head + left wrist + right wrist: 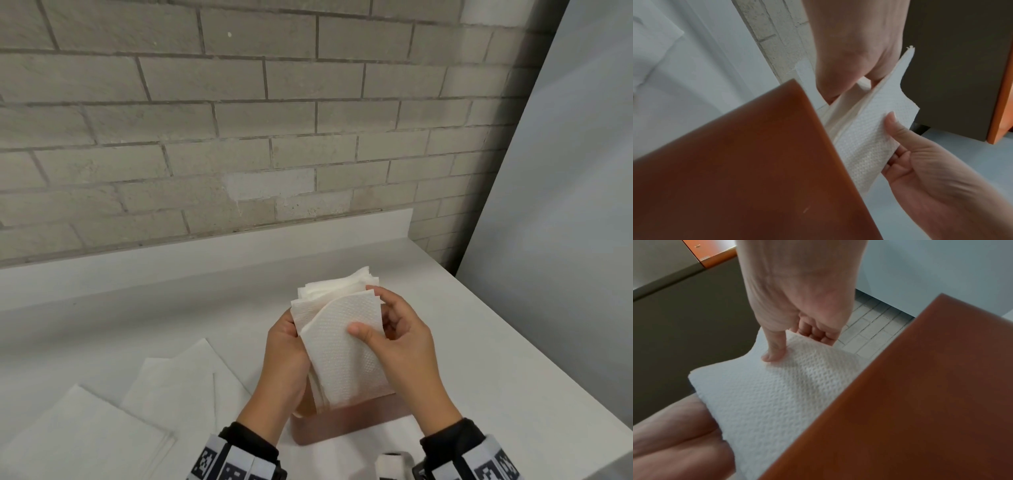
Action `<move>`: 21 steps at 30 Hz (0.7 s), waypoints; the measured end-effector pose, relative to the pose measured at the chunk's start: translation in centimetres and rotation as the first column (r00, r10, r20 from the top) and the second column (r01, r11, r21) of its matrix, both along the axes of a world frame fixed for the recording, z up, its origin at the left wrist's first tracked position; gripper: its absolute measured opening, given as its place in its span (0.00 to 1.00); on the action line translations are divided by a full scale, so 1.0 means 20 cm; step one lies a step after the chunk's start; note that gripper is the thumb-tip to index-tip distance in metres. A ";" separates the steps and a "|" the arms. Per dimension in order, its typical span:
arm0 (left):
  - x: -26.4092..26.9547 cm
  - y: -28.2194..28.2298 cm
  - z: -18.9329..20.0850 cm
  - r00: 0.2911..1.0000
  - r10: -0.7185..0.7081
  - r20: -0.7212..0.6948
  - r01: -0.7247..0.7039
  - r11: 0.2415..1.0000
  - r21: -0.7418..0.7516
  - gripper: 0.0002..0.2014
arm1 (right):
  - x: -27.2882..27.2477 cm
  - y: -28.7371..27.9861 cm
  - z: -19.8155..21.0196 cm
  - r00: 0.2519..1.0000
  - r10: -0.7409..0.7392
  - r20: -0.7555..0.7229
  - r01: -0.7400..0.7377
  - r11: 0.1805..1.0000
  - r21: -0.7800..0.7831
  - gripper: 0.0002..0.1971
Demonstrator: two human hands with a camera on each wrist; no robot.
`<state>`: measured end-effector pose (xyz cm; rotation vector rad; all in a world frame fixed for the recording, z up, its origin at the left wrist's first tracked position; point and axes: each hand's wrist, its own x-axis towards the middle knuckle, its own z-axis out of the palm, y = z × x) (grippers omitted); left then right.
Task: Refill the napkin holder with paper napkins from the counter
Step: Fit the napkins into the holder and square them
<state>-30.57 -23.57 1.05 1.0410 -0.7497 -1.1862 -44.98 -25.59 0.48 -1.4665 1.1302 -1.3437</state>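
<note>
— White counter (462,342) under a pale brick wall (205,137): that's where we're working, with the brown napkin holder (346,423) standing close to the near edge in front of us.

— And we're mid-load, aren't we? We'd say the step in hand is seating a batch into the holder. The napkins (342,346) stand upright in its slot, their tops fanned and uneven above the rim.

— Our left hand (286,363) is wrapped around the left side of the stack, fingers curled behind it. Our right hand (404,349) pinches the front sheet, thumb pressed flat on its embossed face and fingers curled behind the right edge. From the right wrist view the thumb (774,352) sits squarely on the paper.

— So both hands are gripping napkins, neither one free. What does the next move want?

— By our reckoning, a downward press with both hands so the front sheet slides in beside the others, then a squaring of the tops. The front sheet is bowed, so we'd guide it gently, lest it crumple against the holder's wall.

— And more waits: loose napkins (85,431) lie spread on the counter to our left, well apart from the holder. We judge the refill only partly done.
</note>
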 end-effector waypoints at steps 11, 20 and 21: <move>0.02 0.01 -0.01 0.994 -0.108 -0.034 0.106 0.993 -0.045 0.18 | -0.01 -0.02 0.02 0.998 0.053 -0.029 -0.052 0.998 0.035 0.17; 0.02 0.02 -0.02 0.960 -0.169 -0.225 0.164 0.986 -0.039 0.29 | -0.02 -0.04 -0.08 0.998 0.047 0.040 -0.051 0.993 0.108 0.09; 0.02 0.01 -0.02 0.961 -0.160 -0.227 0.156 0.987 -0.037 0.29 | -0.01 -0.04 -0.08 0.998 0.051 0.043 -0.056 0.991 0.118 0.09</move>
